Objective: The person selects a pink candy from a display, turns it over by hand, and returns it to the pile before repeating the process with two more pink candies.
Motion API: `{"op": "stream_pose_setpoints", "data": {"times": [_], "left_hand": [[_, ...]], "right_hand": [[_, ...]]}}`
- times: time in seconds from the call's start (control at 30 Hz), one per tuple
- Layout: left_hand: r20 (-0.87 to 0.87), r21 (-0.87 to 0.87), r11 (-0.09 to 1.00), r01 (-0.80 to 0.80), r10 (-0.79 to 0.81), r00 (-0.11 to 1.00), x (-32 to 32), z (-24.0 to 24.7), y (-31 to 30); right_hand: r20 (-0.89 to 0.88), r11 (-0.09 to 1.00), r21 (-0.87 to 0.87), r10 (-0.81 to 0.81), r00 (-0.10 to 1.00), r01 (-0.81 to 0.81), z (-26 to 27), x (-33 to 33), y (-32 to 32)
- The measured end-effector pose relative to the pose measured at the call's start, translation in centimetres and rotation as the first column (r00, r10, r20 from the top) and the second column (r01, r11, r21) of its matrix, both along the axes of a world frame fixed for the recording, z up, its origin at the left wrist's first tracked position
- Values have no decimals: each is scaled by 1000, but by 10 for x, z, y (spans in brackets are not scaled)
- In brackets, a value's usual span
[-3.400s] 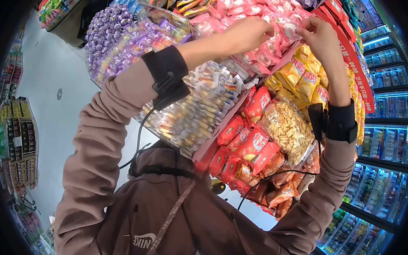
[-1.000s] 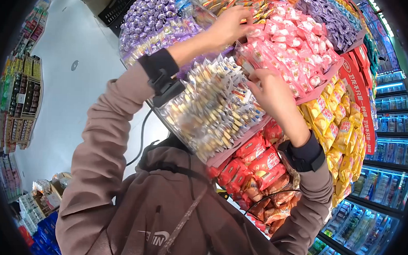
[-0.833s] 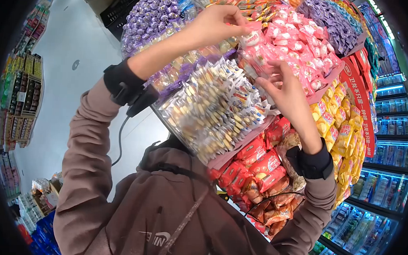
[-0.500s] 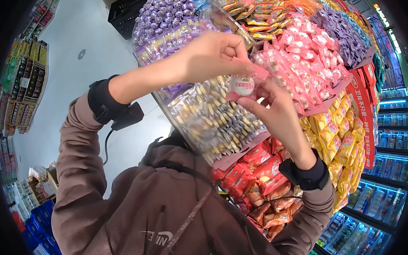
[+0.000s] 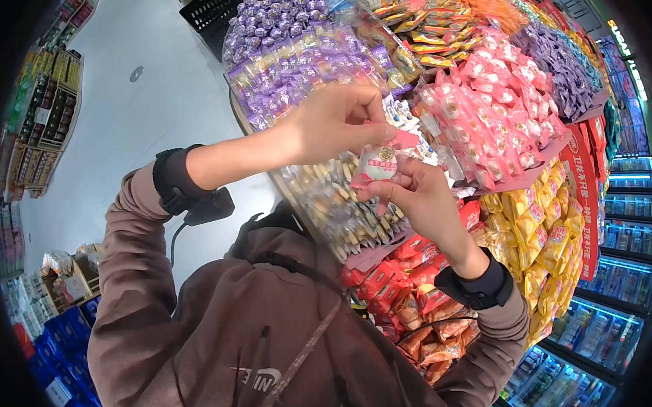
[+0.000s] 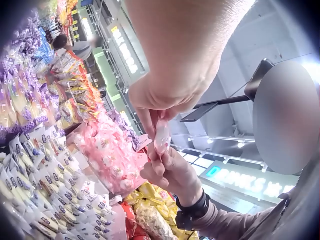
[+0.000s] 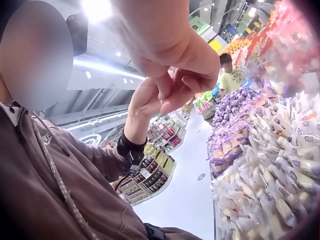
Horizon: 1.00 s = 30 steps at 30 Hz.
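A small pink-and-clear packet with a round white marshmallow (image 5: 379, 163) is held up between both hands, over the near bins in the head view. My left hand (image 5: 337, 124) pinches its upper edge from the left. My right hand (image 5: 431, 204) pinches its lower right side between thumb and fingers. The left wrist view shows the packet (image 6: 162, 137) edge-on, spanning the two hands. In the right wrist view the right hand (image 7: 175, 55) hides most of it. Matching pink packets (image 5: 490, 109) fill a bin just beyond the right hand.
White-wrapped sticks (image 5: 333, 196) lie below the hands, purple-wrapped sweets (image 5: 302, 79) to the left. Red packets (image 5: 403, 272) and yellow bags (image 5: 539, 235) are piled on the right. Pale floor (image 5: 137, 115) runs along the left. Another person (image 7: 231, 77) stands farther off.
Both hands have come away from the pink bin toward the body. The left hand has brought a pink marshmallow packet nearer, and the right hand has taken hold of it too.
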<state>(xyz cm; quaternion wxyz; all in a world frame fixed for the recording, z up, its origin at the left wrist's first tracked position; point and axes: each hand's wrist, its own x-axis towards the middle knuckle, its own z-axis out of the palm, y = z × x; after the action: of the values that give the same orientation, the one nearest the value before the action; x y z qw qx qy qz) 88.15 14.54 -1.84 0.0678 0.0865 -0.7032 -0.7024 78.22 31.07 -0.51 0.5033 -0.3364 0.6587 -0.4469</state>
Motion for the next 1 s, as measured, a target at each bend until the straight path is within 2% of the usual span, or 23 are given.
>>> {"op": "stream_pose_setpoints", "data": {"times": [0.13,0.23,0.33,0.53,1.0], "left_hand": [[31,15,999,-30,29,999,4,0,4],[61,44,998,-34,32,998,8,1,3],[63,62,997,-41,37,997,10,1,2],[95,79,996,-51,43,995,12,1,1],[138,74,995,-63,52,989,5,1,1]], "right_hand": [[98,998,-41,43,994,-39,-1,3,0],[98,999,-35,45,994,-42,1,6,-1],[40,992,45,114,993,-116,-6,0,-1],[127,997,-6,73,989,-73,-5,6,-3],[114,995,-1,97,989,-97,-2,1,-3]]}}
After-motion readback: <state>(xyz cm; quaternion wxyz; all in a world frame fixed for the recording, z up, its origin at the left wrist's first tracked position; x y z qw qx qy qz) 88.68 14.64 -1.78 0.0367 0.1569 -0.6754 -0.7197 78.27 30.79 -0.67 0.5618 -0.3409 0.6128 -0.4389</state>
